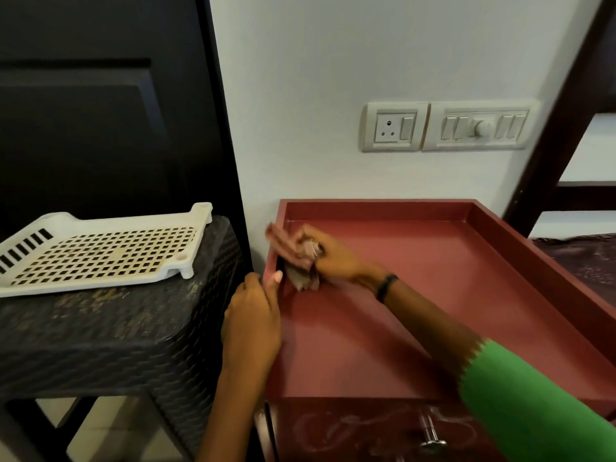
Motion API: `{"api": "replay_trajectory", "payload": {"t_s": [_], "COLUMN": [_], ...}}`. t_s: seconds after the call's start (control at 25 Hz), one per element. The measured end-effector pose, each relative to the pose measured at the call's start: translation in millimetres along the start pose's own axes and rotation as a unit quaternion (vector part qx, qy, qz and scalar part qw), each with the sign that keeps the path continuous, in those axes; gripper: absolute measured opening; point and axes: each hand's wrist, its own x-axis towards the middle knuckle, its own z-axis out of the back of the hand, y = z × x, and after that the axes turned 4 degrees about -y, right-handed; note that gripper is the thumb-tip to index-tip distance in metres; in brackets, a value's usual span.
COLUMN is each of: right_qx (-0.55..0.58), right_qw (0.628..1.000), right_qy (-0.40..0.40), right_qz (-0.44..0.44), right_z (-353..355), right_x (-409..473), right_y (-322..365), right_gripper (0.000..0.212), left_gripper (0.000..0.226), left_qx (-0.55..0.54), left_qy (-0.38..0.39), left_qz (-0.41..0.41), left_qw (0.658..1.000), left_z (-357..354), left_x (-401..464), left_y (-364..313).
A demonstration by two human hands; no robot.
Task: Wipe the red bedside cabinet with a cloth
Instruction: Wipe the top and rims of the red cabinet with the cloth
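Observation:
The red bedside cabinet [433, 295] stands against the white wall, its top a shallow tray with raised rims. My right hand [328, 253] grips a crumpled pinkish-brown cloth [301, 261] and holds it against the inside of the left rim, near the far left corner. My left hand [255, 315] holds the cabinet's left rim, thumb inside and fingers outside it. A metal handle [431, 435] shows on the cabinet's front below.
A dark woven stool [116, 328] stands close on the left, bearing a white perforated plastic tray [100, 251]. A dark door is behind it. A socket and switch panel [446, 126] sits on the wall above the cabinet. A dark bed frame [563, 135] rises at right.

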Motion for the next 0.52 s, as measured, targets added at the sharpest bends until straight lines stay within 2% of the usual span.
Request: {"api": "replay_trajectory", "payload": {"t_s": [0.08,0.12,0.28,0.4,0.44,0.52], "right_qx": [0.039,0.013,-0.082,-0.17,-0.196,-0.216], "right_qw": [0.992,0.989,0.982,0.975,0.967,0.945], "right_qy": [0.114,0.132,0.088,0.023,0.033,0.102], "right_qz": [0.032,0.058,0.144,0.143,0.158,0.225], "right_z": [-16,-22,-21,-19,-20,-25], "right_x": [-62,-83,-79,-55,-62,-94], "right_y": [10,14,16,13,14,23], "right_gripper": [0.024,0.029,0.04,0.044,0.049,0.049], "left_gripper": [0.058,0.062,0.088,0.084,0.084,0.085], "left_qx": [-0.084,-0.134,-0.326,-0.417,-0.429,-0.439], "left_qy": [-0.012,-0.025,-0.05,-0.014,-0.005,0.005], "left_qz": [0.013,0.024,0.078,0.124,0.123,0.101], "left_qw": [0.996,0.99,0.941,0.9,0.895,0.893], "left_z": [6,9,13,16,17,18], "left_x": [-6,-9,-8,-4,-4,-4], "left_y": [-8,-11,-8,0,2,6]}}
